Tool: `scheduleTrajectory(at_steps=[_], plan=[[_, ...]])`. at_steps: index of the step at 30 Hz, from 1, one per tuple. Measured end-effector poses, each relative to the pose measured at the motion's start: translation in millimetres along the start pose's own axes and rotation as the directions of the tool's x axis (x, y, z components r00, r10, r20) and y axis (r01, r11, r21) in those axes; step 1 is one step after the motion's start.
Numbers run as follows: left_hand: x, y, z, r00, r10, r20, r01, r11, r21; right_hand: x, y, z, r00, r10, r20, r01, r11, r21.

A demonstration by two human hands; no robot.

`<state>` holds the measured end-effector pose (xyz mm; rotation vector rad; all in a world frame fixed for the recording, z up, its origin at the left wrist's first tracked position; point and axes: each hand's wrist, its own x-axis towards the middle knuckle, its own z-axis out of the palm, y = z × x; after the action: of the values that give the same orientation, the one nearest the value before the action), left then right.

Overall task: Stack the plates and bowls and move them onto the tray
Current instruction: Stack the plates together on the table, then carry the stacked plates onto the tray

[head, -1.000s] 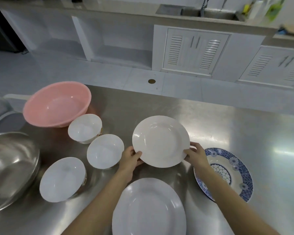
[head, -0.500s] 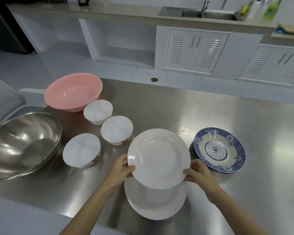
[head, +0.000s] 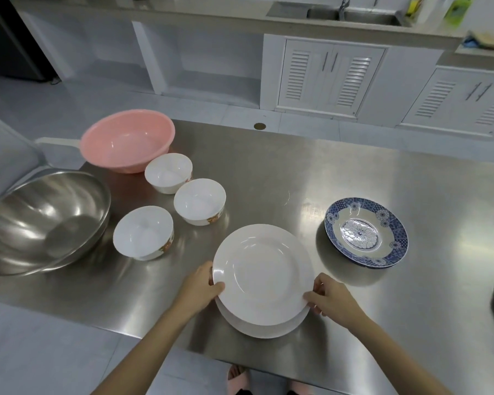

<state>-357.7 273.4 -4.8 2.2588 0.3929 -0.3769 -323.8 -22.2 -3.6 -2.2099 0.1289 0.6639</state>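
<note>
Hands: both hold one white plate by its rim. Left hand (head: 201, 283) has its thumb over the left rim and its fingers under. Right hand (head: 330, 302) has its fingers curled on the right rim.
Top plate (head: 261, 273): right over the plate below, near the front edge of the counter (head: 340, 166). It looks very low. I cannot tell if it is resting yet or just above.
Bottom plate (head: 264, 329): flat on the counter. Only its front rim peeks out under the top one.
Blue plate (head: 366, 232): alone on the counter, near the white plates on their right, not touching them.
Small bowls: three white ones on the left side, each on its own. One is at the back (head: 168, 173), one in the middle (head: 199, 201), one nearer the front (head: 143, 232).
Big bowls: a pink bowl (head: 127, 140) at the back left corner and a steel bowl (head: 40, 220) at the left edge.
Tray: I cannot pick one out for sure.
Step now: putting white plate on white plate. This is the start of the stack, I think.
Next move: set the top plate down flat and in the middle, then let go gently. After that, the blue plate looks like the next one to add.
Take care: plates are smooth, so a crooked one may slide.
</note>
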Motion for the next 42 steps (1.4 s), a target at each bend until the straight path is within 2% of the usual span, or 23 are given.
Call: scheduleTrajectory(at_steps=[4, 13, 18, 22, 26, 29, 32, 35, 39, 42], plan=[[1.4, -1.9, 5.3, 1.000, 0.024, -0.004, -0.023, 0.990, 0.142, 0.9, 3.8, 5.1, 1.000, 0.021, 0.015, -0.019, 0.995, -0.099], [4.0, -8.4, 6.4, 0.999, 0.018, 0.037, -0.028, 0.955, 0.294, 4.2, 10.2, 1.9, 0.997, 0.047, 0.063, -0.036, 0.984, -0.176], [11.6, 11.7, 3.2, 0.989, 0.043, -0.139, 0.013, 0.926, 0.378, 11.4, 14.3, -8.5, 0.998, 0.035, 0.043, -0.030, 0.992, -0.124], [24.5, 51.3, 9.9, 0.966, 0.160, -0.205, -0.093, 0.948, 0.304, 22.1, 16.6, -41.2, 0.990, -0.069, -0.125, 0.051, 0.988, -0.145], [45.5, 100.1, 40.2, 0.951, 0.289, -0.106, -0.257, 0.934, 0.249, 35.9, 26.2, -84.0, 0.897, -0.147, -0.417, 0.112, 0.988, -0.108], [67.5, 138.9, 71.4, 0.950, 0.310, -0.028, -0.298, 0.933, 0.201, 51.6, 40.8, -117.2, 0.826, -0.148, -0.544, 0.139, 0.989, -0.059], [92.9, 171.6, 105.1, 0.965, 0.259, 0.036, -0.262, 0.955, 0.140, 69.7, 63.8, -147.9, 0.784, -0.098, -0.613, 0.062, 0.995, -0.079], [115.9, 193.4, 133.4, 0.989, 0.133, 0.071, -0.137, 0.989, 0.056, 84.4, 85.9, -169.3, 0.795, 0.005, -0.606, -0.040, 0.998, -0.044], [139.9, 207.5, 159.7, 0.992, -0.035, 0.122, 0.054, 0.986, -0.158, 101.6, 105.0, -183.4, 0.840, 0.242, -0.486, -0.107, 0.951, 0.289], [147.8, 211.9, 169.9, 0.982, -0.115, 0.150, 0.160, 0.928, -0.336, 110.4, 112.7, -184.8, 0.863, 0.310, -0.398, -0.092, 0.872, 0.480]])
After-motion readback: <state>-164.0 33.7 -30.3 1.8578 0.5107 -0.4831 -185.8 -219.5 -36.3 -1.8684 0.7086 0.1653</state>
